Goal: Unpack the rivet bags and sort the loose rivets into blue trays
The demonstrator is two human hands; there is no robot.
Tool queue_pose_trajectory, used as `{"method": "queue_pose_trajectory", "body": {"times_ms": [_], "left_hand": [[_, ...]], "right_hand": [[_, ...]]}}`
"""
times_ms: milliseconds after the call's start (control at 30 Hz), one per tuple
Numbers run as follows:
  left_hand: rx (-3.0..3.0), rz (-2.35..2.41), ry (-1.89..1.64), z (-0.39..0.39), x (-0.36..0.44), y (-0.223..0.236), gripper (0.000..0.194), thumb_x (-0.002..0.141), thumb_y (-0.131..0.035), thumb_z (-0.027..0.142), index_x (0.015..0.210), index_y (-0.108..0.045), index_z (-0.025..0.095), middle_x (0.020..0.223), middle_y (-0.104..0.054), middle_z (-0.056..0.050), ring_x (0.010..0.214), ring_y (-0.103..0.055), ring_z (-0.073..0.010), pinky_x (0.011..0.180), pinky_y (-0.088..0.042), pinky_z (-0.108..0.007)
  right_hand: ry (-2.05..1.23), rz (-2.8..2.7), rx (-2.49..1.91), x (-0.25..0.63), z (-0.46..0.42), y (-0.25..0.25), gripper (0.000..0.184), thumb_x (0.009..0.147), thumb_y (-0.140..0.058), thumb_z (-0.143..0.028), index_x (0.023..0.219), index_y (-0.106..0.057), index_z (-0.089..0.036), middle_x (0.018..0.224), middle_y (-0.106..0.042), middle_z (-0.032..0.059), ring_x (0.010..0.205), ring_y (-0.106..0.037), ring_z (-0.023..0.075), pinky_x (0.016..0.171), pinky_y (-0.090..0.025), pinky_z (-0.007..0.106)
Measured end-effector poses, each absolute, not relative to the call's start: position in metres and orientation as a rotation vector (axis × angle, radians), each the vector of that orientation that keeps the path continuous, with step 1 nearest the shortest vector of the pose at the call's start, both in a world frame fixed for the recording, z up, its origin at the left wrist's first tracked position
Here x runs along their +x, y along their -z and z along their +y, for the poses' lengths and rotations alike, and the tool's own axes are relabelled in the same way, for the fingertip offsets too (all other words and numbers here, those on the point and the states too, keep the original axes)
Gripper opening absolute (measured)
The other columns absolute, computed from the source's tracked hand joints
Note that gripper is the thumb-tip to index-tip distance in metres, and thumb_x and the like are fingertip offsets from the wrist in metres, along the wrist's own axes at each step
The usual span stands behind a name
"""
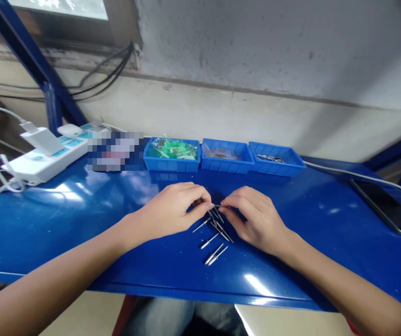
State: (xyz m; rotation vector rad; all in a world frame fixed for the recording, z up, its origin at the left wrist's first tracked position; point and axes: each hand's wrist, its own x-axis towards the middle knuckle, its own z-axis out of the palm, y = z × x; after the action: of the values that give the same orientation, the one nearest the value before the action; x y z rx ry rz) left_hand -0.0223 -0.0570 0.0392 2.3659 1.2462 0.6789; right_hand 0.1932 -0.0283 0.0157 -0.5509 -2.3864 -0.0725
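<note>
A thin metal blind rivet [217, 206] spans the small gap between my two hands, above the blue table. My left hand [177, 207] pinches one end between thumb and fingertips. At the other end, the thumb and index finger of my right hand [256, 219] close on it. Below the fingers lie several loose blind rivets [209, 241], silvery with long thin pins, some crossing each other. A pair of rivets [215, 255] rests side by side nearer the front edge.
Three blue bins stand along the back: one with green plastic bags [173, 150], one with a clear bag [223, 154], one with metal pins [269, 158]. A white power strip [51, 158] with a charger [42, 141] sits left. A dark phone-like device [392, 210] lies right.
</note>
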Motion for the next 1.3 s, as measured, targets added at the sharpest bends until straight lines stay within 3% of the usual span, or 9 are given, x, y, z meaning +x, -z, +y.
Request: {"method": "queue_pose_trajectory", "body": {"times_ms": [167,400,567,733,867,1033,1300], "left_hand": [[2.296,1.244,-0.756,-0.0588,-0.0217,-0.0368,0.019,0.088,-0.051,0.034,0.101,-0.056,0.021,0.085,-0.061,-0.001,0.077,-0.058,-0.0141,0.071,-0.047,-0.026],[2.367,1.225,-0.826,-0.0591,-0.0216,-0.038,0.013,0.09,-0.047,0.027,0.089,-0.056,0.019,0.083,-0.06,0.0,0.076,-0.057,-0.013,0.072,-0.045,-0.026],[2.407,1.2,-0.796,-0.0594,-0.0211,-0.0395,0.016,0.091,-0.045,0.026,0.085,-0.058,0.018,0.081,-0.062,-0.001,0.077,-0.058,-0.0133,0.073,-0.045,-0.026],[2.335,1.214,-0.851,-0.0611,-0.0213,-0.0368,0.019,0.087,-0.054,0.033,0.101,-0.056,0.02,0.082,-0.061,0.001,0.074,-0.058,-0.0122,0.069,-0.047,-0.024],[2.362,1.205,-0.9,-0.0616,-0.0213,-0.037,0.012,0.089,-0.05,0.028,0.092,-0.057,0.019,0.081,-0.061,0.0,0.074,-0.058,-0.0121,0.071,-0.046,-0.025],[2.403,1.211,-0.897,-0.0608,-0.0212,-0.04,0.014,0.091,-0.046,0.027,0.086,-0.057,0.018,0.08,-0.062,-0.001,0.073,-0.058,-0.013,0.07,-0.045,-0.025],[2.436,1.244,-0.646,-0.058,-0.021,-0.0407,0.019,0.091,-0.045,0.031,0.086,-0.059,0.02,0.08,-0.063,0.0,0.077,-0.058,-0.0144,0.072,-0.043,-0.027]], "right_hand": [[0.072,-2.348,-0.571,0.194,-0.0288,-0.0161,0.003,0.087,-0.052,-0.018,0.089,-0.054,-0.017,0.076,-0.061,0.005,0.068,-0.054,0.0148,0.062,-0.043,0.029],[0.085,-2.315,-0.558,0.1934,-0.0308,-0.0181,0.015,0.085,-0.057,-0.024,0.097,-0.054,-0.017,0.078,-0.063,0.0058,0.068,-0.056,0.0163,0.061,-0.045,0.03],[0.08,-2.319,-0.515,0.1937,-0.0313,-0.0175,0.013,0.083,-0.057,-0.014,0.095,-0.055,-0.017,0.081,-0.063,0.0058,0.071,-0.057,0.0157,0.063,-0.046,0.03],[0.084,-2.286,-0.553,0.195,-0.031,-0.0171,0.008,0.083,-0.056,-0.016,0.091,-0.057,-0.017,0.08,-0.063,0.0058,0.071,-0.056,0.0155,0.063,-0.046,0.029],[0.088,-2.289,-0.56,0.1947,-0.0308,-0.0186,0.006,0.085,-0.055,-0.019,0.089,-0.058,-0.018,0.077,-0.063,0.0051,0.069,-0.057,0.0154,0.062,-0.046,0.029],[0.094,-2.274,-0.545,0.1948,-0.0303,-0.0171,0.02,0.082,-0.059,-0.024,0.101,-0.057,-0.018,0.081,-0.064,0.006,0.071,-0.059,0.0166,0.063,-0.047,0.03],[0.147,-2.245,-0.55,0.1991,-0.0283,-0.0229,0.011,0.081,-0.058,-0.015,0.092,-0.058,-0.019,0.079,-0.063,0.0053,0.069,-0.057,0.0153,0.062,-0.048,0.029]]}}
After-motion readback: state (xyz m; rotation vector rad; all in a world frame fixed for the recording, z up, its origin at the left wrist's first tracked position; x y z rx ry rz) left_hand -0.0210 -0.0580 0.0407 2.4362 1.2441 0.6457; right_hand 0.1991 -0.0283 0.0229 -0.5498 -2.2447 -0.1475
